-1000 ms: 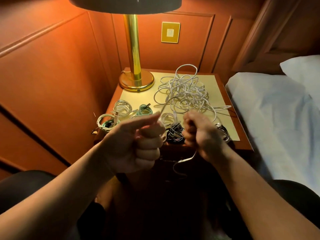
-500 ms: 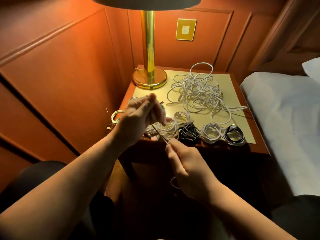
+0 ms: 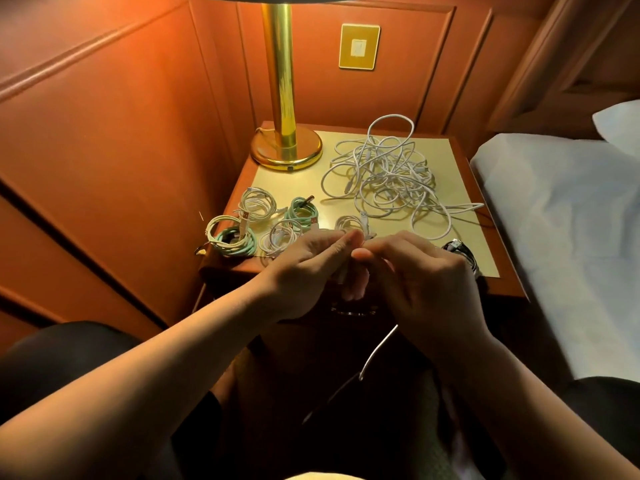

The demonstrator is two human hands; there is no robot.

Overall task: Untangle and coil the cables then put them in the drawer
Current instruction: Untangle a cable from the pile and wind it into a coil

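A big tangle of white cables [image 3: 384, 174] lies on the nightstand top [image 3: 460, 188] at the back right. Several small coils sit along the front left: white coils [image 3: 258, 202], green coils [image 3: 304, 211] and a green-and-white pair [image 3: 230, 237]. A black coil [image 3: 462, 254] peeks out behind my right wrist. My left hand [image 3: 308, 265] and my right hand [image 3: 419, 271] meet over the front edge, both pinching a thin white cable [image 3: 375, 351] whose loose end hangs down below them. The drawer front is dark and mostly hidden under my hands.
A brass lamp [image 3: 285, 147] stands at the back left of the nightstand. Wood panelled walls close in on the left and behind, with a brass switch plate [image 3: 359, 46]. A bed with white sheets [image 3: 561, 237] lies on the right. My knees frame the bottom.
My hands have come together at the front edge; before, the right hand was lower and stretched the cable from the left. The hanging cable end now dangles below my right hand.
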